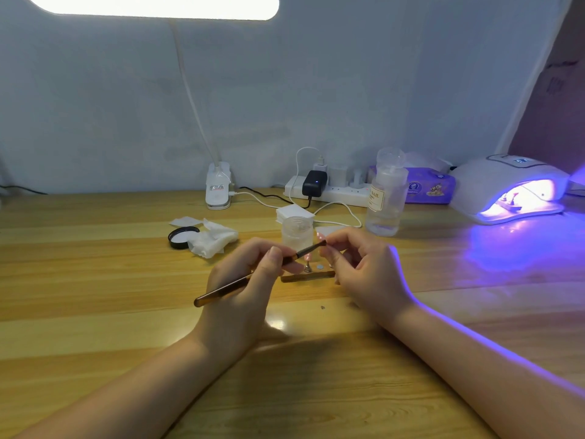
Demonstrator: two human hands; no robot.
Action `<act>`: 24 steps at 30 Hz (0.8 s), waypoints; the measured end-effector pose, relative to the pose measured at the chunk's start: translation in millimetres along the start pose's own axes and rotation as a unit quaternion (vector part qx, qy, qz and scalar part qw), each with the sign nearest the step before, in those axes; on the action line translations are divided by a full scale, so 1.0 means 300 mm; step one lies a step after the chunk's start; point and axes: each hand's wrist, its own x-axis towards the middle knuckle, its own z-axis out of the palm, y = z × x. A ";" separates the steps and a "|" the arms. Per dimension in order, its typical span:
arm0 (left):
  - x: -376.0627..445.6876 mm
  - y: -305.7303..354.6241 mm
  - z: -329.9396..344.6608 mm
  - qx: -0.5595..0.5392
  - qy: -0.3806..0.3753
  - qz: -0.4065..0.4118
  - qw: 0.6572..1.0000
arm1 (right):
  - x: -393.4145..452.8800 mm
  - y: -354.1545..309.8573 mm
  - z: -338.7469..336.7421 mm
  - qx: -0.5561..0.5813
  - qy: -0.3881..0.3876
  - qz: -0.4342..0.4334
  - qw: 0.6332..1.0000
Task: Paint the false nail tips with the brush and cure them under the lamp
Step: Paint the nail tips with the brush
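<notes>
A small pink nail tip [320, 236] is sitting pinched in the right hand [364, 267], raised above a wooden holder strip [308, 276] on the table [95, 280]. The amber-handled brush [253, 275] is slanting up to it, bristles touching. The left hand [243, 286] is gripping the brush mid-shaft, both forearms reaching forward. At far right, the curing lamp [509, 188] is glowing violet.

a home nail-art desk — wooden table [95, 280], lit curing lamp [509, 188], power strip [342, 193], tissue pack [427, 185].
</notes>
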 end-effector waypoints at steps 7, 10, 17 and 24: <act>0.009 -0.006 0.003 0.017 0.032 -0.012 0.999 | 0.001 -0.011 -0.003 0.046 0.002 0.011 0.999; 0.007 -0.001 0.003 0.006 0.037 -0.010 0.999 | 0.001 -0.015 -0.001 0.049 0.000 0.007 0.999; 0.000 -0.003 0.003 0.003 0.008 -0.015 1.000 | 0.003 -0.018 -0.004 0.039 0.009 0.002 0.999; -0.004 0.007 -0.002 -0.026 -0.006 0.003 1.000 | 0.009 -0.012 -0.007 0.012 0.010 -0.008 1.000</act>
